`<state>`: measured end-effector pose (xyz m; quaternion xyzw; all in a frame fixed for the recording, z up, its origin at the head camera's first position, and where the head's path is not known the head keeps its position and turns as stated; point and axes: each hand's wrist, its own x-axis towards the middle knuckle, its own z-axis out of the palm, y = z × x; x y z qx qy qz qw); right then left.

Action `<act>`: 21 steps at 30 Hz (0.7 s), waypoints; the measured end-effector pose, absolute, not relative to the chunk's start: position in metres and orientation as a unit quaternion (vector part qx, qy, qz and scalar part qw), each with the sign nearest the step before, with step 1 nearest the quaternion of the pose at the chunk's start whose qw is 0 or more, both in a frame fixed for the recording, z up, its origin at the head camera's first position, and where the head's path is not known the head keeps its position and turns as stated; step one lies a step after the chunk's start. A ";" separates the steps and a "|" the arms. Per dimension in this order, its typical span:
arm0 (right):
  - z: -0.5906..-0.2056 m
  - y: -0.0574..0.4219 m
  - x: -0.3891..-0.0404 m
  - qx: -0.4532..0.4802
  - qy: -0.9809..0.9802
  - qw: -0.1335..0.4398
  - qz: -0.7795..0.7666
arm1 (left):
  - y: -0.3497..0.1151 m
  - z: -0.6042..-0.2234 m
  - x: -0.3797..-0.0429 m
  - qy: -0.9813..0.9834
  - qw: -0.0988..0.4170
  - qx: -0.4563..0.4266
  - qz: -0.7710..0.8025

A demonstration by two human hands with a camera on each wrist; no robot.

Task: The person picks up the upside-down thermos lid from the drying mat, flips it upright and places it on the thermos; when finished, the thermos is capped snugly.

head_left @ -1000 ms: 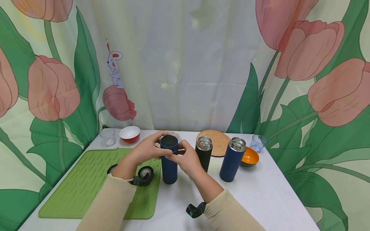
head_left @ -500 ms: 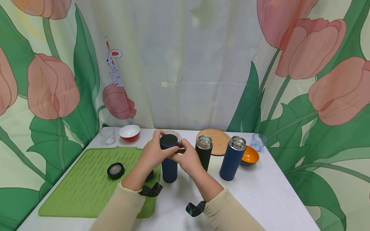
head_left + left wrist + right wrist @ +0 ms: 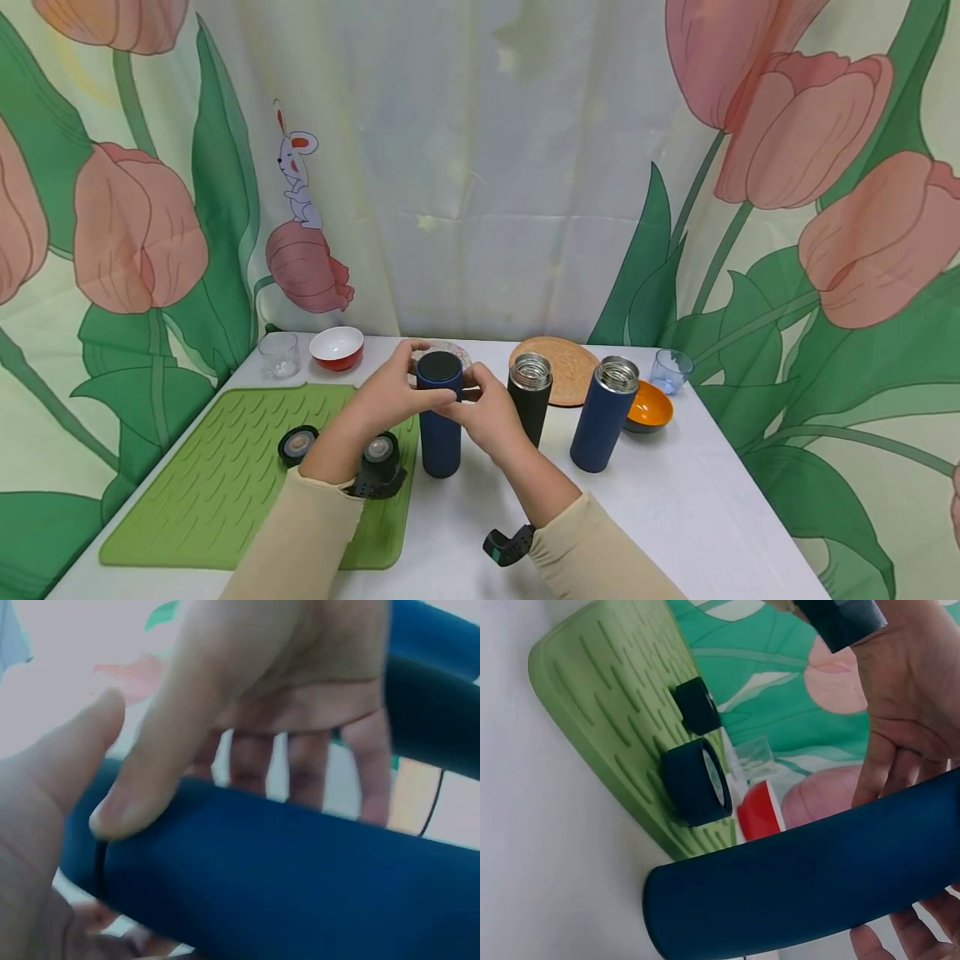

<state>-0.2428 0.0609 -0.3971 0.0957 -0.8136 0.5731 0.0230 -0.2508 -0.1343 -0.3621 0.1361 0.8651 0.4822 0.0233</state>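
Note:
A dark blue vacuum flask (image 3: 441, 446) with a black-topped lid (image 3: 440, 366) stands upright on the table, just right of the green mat. Around the lid curl the thumb and fingers of my left hand (image 3: 390, 392). My right hand (image 3: 489, 414) grips the flask's upper body right below the lid. In the left wrist view, my right thumb lies across the blue flask (image 3: 285, 877) close to the seam, and my left hand (image 3: 37, 802) is at the lid end. The flask's base (image 3: 705, 907) shows in the right wrist view.
Two black lids (image 3: 298, 443) lie on the green mat (image 3: 202, 475). To the right stand an uncovered black flask (image 3: 529, 400) and an uncovered blue flask (image 3: 603, 417). Behind are a red bowl (image 3: 337, 350), an orange bowl (image 3: 649, 407), a round board (image 3: 573, 371) and glasses (image 3: 280, 357).
My left hand and wrist swung to the right around the lid, then partway back left. My right hand and the flask stayed in place.

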 end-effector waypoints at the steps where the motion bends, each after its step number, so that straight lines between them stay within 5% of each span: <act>1: -0.397 0.061 -0.243 0.097 -0.813 0.025 0.573 | -0.130 -0.363 -0.248 0.875 0.003 0.115 0.470; 7: -0.398 0.061 -0.244 0.103 -0.808 0.034 0.580 | -0.119 -0.369 -0.242 0.890 -0.052 0.080 0.447; 16: -0.398 0.062 -0.244 0.099 -0.811 0.021 0.576 | -0.154 -0.368 -0.273 0.817 0.078 0.221 0.527; 21: -0.398 0.062 -0.243 0.096 -0.812 0.020 0.575 | -0.145 -0.364 -0.263 0.838 0.058 0.179 0.512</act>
